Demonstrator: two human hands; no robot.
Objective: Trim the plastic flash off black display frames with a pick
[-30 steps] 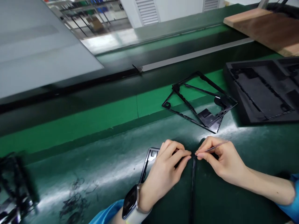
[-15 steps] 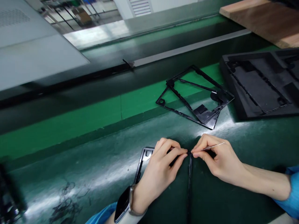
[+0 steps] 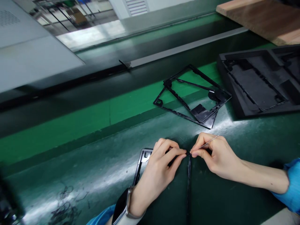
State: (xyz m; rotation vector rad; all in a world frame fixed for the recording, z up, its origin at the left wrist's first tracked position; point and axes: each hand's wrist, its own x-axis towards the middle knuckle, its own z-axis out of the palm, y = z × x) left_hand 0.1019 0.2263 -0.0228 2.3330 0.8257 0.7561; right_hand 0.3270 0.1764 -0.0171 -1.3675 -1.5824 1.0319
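Note:
A thin black plastic frame (image 3: pixel 140 164) lies on the dark green belt in front of me. My left hand (image 3: pixel 161 170), with a watch on its wrist, pinches the frame's top corner with closed fingers. My right hand (image 3: pixel 214 154) is closed on a slim metal tool (image 3: pixel 210 142), and its tip meets the same corner of the frame, right by my left fingertips. The frame's right bar (image 3: pixel 188 187) runs down toward me between the two hands.
A second black frame (image 3: pixel 192 97) lies further back on the belt. A black moulded tray (image 3: pixel 257 82) sits at the right, with a wooden board (image 3: pixel 260 17) behind it. Dark plastic scraps (image 3: pixel 65 206) lie at the lower left. A grey panel (image 3: pixel 35 56) stands at the back left.
Both hands stay pinched at the frame's corner; the view has shifted slightly, so everything sits a little further left and the right hand a bit higher.

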